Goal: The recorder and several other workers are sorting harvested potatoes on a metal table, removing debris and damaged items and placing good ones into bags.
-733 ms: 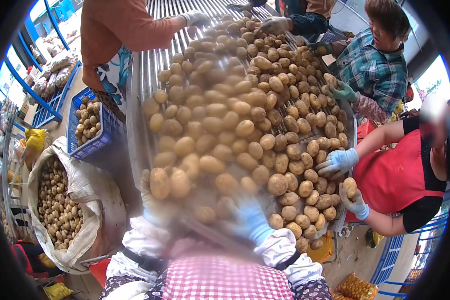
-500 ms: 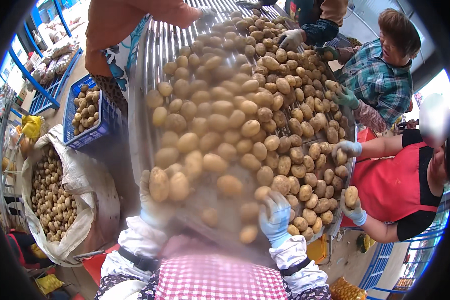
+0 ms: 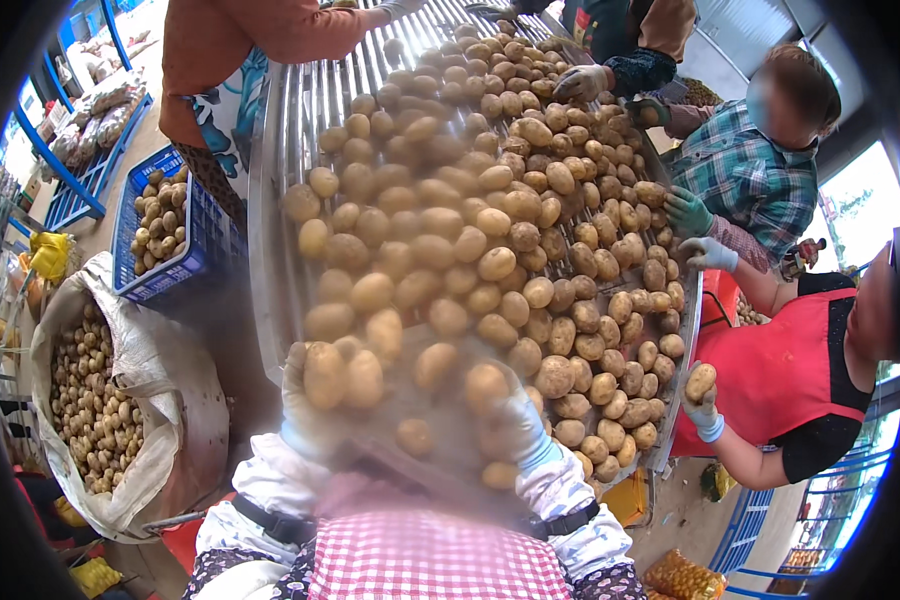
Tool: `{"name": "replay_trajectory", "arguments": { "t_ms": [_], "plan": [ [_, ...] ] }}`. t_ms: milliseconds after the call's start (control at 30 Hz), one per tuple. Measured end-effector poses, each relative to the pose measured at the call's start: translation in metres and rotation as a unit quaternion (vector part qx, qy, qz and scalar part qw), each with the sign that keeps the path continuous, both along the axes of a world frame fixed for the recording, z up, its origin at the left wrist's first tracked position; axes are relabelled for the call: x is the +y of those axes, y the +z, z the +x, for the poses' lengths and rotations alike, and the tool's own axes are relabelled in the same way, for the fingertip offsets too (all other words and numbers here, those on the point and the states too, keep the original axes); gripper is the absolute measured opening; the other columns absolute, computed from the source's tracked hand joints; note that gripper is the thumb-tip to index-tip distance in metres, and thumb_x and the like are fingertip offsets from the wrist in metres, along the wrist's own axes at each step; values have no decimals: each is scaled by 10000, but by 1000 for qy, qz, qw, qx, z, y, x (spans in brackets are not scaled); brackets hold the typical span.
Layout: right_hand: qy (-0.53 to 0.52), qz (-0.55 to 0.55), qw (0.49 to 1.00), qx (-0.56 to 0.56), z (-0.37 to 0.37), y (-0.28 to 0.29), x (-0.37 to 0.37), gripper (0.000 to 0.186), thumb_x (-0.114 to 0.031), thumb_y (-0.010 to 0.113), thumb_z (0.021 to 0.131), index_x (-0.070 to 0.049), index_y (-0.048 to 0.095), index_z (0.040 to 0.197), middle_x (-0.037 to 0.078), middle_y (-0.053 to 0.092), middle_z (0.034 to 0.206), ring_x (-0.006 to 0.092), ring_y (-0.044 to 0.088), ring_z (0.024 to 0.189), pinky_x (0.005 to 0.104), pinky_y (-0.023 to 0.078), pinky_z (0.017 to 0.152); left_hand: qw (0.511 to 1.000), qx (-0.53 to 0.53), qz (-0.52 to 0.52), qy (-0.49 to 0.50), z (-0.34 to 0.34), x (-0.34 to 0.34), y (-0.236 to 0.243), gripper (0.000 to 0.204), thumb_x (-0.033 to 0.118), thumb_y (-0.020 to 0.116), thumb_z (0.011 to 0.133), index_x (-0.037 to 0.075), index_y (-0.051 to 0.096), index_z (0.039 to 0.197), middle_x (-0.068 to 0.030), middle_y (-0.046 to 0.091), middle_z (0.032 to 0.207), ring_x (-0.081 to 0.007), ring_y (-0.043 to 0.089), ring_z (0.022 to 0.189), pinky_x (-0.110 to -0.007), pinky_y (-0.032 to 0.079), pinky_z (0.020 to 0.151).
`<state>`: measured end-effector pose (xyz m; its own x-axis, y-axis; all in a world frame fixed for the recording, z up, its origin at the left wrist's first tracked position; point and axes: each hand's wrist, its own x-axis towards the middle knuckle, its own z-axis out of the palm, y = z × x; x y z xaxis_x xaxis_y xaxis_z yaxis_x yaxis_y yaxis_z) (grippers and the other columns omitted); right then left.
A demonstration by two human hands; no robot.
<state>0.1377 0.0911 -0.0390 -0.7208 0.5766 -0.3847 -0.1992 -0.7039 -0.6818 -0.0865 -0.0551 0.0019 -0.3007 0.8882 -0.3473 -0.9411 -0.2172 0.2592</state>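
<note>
- sorting surface (image 3: 270, 200): a long metal roller bed that runs straight away from the person, its long axis up the picture, covered in potatoes (image 3: 490, 230).
- white sack (image 3: 140, 360): stands open at the person's left, full of small potatoes; a blue crate (image 3: 200, 250) sits beyond it.
- left hand (image 3: 305, 405): gloved, at the near-left edge; a potato (image 3: 325, 372) lies directly over its fingers; whether they are clenched cannot be told.
- right hand (image 3: 520, 425): gloved, near centre, blurred; its grasp cannot be told either.

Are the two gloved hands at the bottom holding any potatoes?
It cannot be told: the left hand and right hand lie among blurred, tumbling potatoes at the near end of the sorting table.
</note>
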Motion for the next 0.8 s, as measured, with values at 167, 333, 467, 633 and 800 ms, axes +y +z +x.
{"name": "replay_trajectory", "arguments": {
  "t_ms": [167,333,467,633,800],
  "plan": [
    [41,566,725,-391,14,15,4,480,-40,612,735,-47,564,1212,146,553,1224,298,541,1132,396,438,975,999,-34,-10,22,-12,2,5,629,654,531,821,99,678,1080,-167,555,1299,-360,522,1196,-576,419,970],
    [55,753,477,-450,-24,21,0,483,-37,579,687,-71,578,1169,172,550,1188,389,466,1171,521,306,1037,999,-18,-9,39,-18,-1,7,623,630,542,831,71,679,1071,-198,561,1281,-369,515,1207,-571,440,961],
    [246,772,382,-444,-35,23,2,487,-103,563,718,-108,562,1205,131,554,1103,337,467,1130,527,249,1072,999,-31,-4,31,-20,-4,5,620,621,551,832,66,675,1079,-199,565,1269,-368,514,1209,-570,443,962],
    [366,715,396,-445,-32,20,-1,558,-149,587,718,-116,515,1270,139,568,1068,321,515,1065,524,270,1076,996,-88,25,12,-23,-9,6,627,619,562,828,63,666,1100,-195,569,1260,-381,514,1203,-581,436,967],
    [193,532,738,-369,-13,26,-5,591,-170,607,760,-98,445,1323,136,541,1212,273,513,1153,435,340,1061,996,-80,25,-35,-26,-6,-6,673,652,561,808,62,657,1115,-190,565,1258,-400,525,1178,-596,416,980]
  ]
}}
